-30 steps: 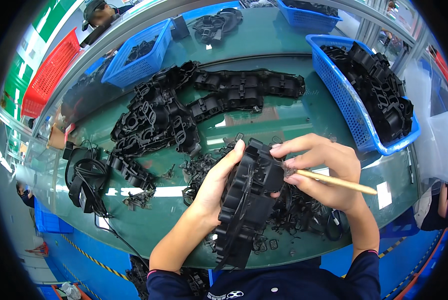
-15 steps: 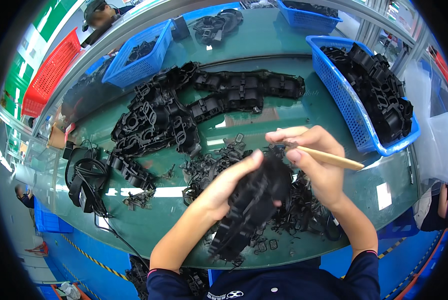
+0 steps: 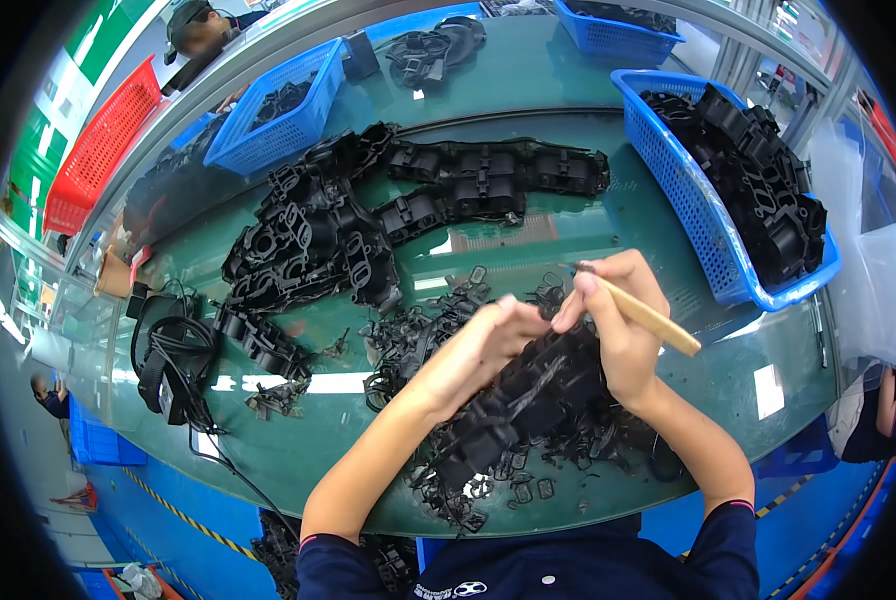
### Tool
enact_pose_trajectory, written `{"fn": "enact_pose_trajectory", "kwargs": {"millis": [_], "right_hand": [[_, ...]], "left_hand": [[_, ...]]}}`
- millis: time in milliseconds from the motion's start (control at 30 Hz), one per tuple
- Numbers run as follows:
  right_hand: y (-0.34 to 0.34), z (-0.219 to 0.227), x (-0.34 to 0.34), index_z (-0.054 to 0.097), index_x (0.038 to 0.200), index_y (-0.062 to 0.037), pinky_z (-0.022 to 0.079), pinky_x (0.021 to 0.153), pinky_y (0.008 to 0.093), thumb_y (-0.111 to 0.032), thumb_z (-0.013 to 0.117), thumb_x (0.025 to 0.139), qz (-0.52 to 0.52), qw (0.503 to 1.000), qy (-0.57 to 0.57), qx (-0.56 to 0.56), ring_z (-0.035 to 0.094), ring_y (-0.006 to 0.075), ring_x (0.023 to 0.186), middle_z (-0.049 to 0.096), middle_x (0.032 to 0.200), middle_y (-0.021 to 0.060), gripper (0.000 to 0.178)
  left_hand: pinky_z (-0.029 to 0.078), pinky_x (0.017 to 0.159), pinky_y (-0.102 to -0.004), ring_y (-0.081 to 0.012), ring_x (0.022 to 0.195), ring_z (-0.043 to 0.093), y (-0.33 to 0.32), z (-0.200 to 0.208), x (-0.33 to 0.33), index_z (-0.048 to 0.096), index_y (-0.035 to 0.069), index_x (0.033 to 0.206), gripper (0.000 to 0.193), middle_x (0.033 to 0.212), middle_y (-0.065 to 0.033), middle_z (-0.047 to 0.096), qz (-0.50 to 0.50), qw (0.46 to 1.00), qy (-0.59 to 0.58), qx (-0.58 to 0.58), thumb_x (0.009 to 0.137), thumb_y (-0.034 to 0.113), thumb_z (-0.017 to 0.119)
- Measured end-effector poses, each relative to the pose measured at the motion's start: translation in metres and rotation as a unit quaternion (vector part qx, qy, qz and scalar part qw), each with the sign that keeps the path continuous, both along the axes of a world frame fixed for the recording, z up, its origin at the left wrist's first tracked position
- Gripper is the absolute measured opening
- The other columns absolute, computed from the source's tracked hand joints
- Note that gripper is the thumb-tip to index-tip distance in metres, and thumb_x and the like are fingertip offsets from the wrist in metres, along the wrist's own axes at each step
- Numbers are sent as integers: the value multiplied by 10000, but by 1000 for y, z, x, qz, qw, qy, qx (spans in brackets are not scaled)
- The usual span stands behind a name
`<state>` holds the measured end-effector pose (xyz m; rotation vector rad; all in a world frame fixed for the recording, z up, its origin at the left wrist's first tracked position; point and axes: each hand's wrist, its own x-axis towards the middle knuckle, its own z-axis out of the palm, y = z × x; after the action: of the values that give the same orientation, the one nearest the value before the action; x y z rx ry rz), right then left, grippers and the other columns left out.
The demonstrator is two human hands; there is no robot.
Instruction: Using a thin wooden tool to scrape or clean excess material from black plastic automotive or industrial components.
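Note:
A long black moulded plastic part [image 3: 518,400] slants in front of me over the heap of scraps. My left hand [image 3: 483,350] is curled along its left side, fingers gathered near the far end and partly hidden. Close by, my right hand [image 3: 623,320] grips a tool with a pale wooden handle [image 3: 653,315]. That handle points out to the right; a small dark tip shows by the fingertips, its kind unclear. The fingertips of both hands nearly meet above the part's far end. Small black plastic scraps [image 3: 418,335] lie around and under the part.
More black moulded parts [image 3: 308,240] are piled at far left, with a row of them [image 3: 488,175] beyond. A blue basket [image 3: 683,210] full of parts stands at right, another blue basket [image 3: 278,120] at far left. A coiled black cable [image 3: 178,345] lies on the green table [image 3: 748,420].
The black part has tilted and sits lower, its far end turned to the right. My left hand has moved right and forward, closer to my right hand. The wooden handle has swung steeper.

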<state>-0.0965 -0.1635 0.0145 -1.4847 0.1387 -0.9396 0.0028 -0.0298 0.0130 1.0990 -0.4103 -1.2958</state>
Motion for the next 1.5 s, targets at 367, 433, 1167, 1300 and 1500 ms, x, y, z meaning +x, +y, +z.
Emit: {"fn": "enact_pose_trajectory", "kwargs": {"millis": [367,433,1167,1300,1500], "right_hand": [[-10,-2,11,481,812,-42,353,421,185,-109,562,890,-28,991,115,63,575,72,501,529,549,4,132],[-10,3,5,488,832,-26,378,437,198,-95,566,881,-44,991,127,23,568,74,492,563,544,26,115],[-12,4,-30,549,900,11,516,645,210,-1,618,828,14,996,44,72,645,127,759,650,822,121,101],[-16,7,-31,594,855,4,506,768,297,11,699,737,84,985,7,-153,643,204,854,660,885,138,158],[-12,14,-32,613,804,-35,447,916,405,-43,739,672,127,944,50,-300,631,253,953,666,950,105,182]], "left_hand": [[468,876,-382,-277,1002,576,7,-20,-81,406,-71,1229,563,1138,-221,542,-117,951,286,24,956,420,370],[449,906,-404,-281,1055,536,-2,-21,-96,369,-58,1264,624,1186,-213,497,-11,980,199,-25,959,480,285],[568,691,-352,-183,830,643,6,-6,-42,522,-20,1045,309,973,-122,621,224,974,-30,-28,881,236,578],[544,645,-264,-114,779,613,8,-11,-43,555,1,1004,280,883,-45,605,222,975,-12,-2,848,218,638],[539,696,-251,-113,839,613,16,-5,-41,539,-14,1058,342,976,-79,611,261,956,-132,-31,828,214,653]]}}
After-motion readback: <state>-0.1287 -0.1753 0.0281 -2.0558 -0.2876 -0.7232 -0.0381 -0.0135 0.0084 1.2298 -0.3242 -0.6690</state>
